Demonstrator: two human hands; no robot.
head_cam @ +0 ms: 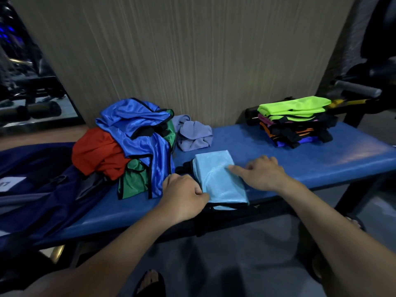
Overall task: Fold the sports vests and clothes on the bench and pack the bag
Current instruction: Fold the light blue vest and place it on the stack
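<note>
Here, one light-blue vest (pixel 220 179) lies folded into a narrow rectangle at the centre of the frame, on the near edge of the blue bench (pixel 300 159), its black trim poking out at the far left end. Left of it sits one loose heap of unfolded clothes: a shiny royal-blue vest (pixel 137 125) on top, a red garment (pixel 96 153) under its left side, and a green vest (pixel 134 181) spilling toward the front edge. Just behind the folded piece, against the wood-grain wall (pixel 182 50), is one crumpled lavender cloth (pixel 194 135). In the upper right of the frame stands one stack of folded vests (pixel 295 123), neon green on top, then pink, orange and purple layers with black trim between; the exact count in the stack cannot be told. One dark navy bag (pixel 38 189) lies flat on the bench at the left edge of the frame. Two hands are in view. The left hand (pixel 184 196) rests at the near left edge of the light-blue vest, fingers curled and thumb pressed to the fabric, pinching that edge. The right hand (pixel 261 172) lies on the vest's right side, its index finger stretched out flat on the cloth and pointing left, the other fingers loosely bent. Two sandalled feet show on the grey floor (pixel 235 254) below the bench.
</note>
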